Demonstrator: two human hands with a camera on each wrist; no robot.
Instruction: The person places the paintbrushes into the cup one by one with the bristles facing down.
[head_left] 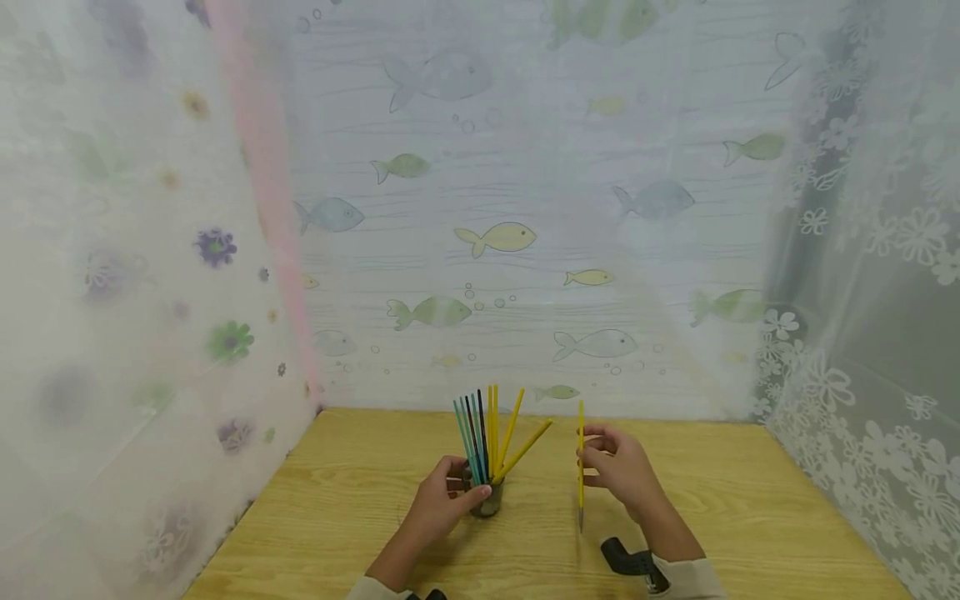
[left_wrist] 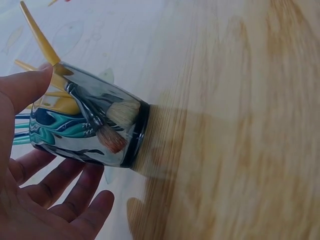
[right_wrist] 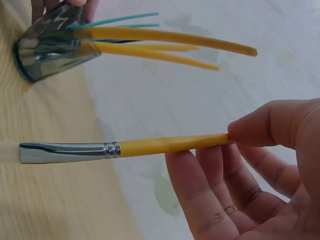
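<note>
My left hand (head_left: 441, 500) grips a clear, dark-tinted glass (head_left: 491, 502) standing on the table, the thumb near its rim and the fingers on the far side. Several paintbrushes stand in it, bristles down: teal and dark handles bunched on the left, yellow handles (head_left: 512, 429) fanned to the right. Through the glass wall in the left wrist view, brown bristles (left_wrist: 111, 139) and pale ones show. To the right of the glass, my right hand (head_left: 618, 467) pinches a yellow flat paintbrush (right_wrist: 150, 146) near its handle end, upright with its pale bristles downward, apart from the glass.
The wood-grain table (head_left: 360, 467) runs back to a pale curtain (head_left: 525, 192) printed with fish. Flowered sheets hang at the left (head_left: 150, 333) and right (head_left: 885, 350). A black wrist strap (head_left: 633, 562) sits on the right wrist.
</note>
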